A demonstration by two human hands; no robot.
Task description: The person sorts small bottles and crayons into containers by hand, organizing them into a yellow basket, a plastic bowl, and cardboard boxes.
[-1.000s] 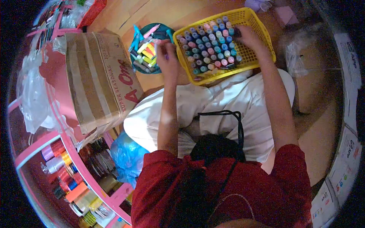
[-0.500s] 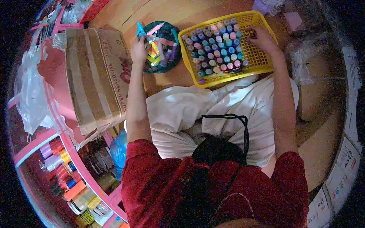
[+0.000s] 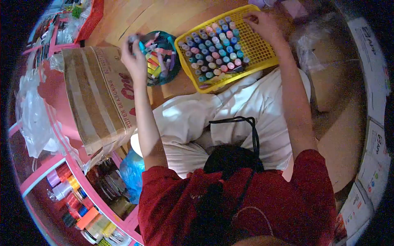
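Note:
My left hand (image 3: 134,57) is raised over the left rim of a round teal basket (image 3: 174,67) full of loose coloured markers (image 3: 158,57). Its fingers are closed around what looks like a small greyish marker. My right hand (image 3: 262,23) rests on the far corner of a yellow mesh basket (image 3: 258,51), fingers bent beside the rows of upright markers (image 3: 213,49) with coloured caps. Whether this hand holds anything is hidden. Both baskets sit on the wooden floor in front of my lap, which is covered in white cloth.
A taped cardboard box (image 3: 98,94) lies at the left, close to my left arm. Pink shelving (image 3: 78,172) with rolls of ribbon and tape stands at the lower left. A blue plastic bag (image 3: 133,170) is beside my hip. Printed cartons (image 3: 373,135) line the right edge.
My left hand left the yellow basket, crossed to the teal basket and is now at its left rim. My right hand slid toward the yellow basket's far corner.

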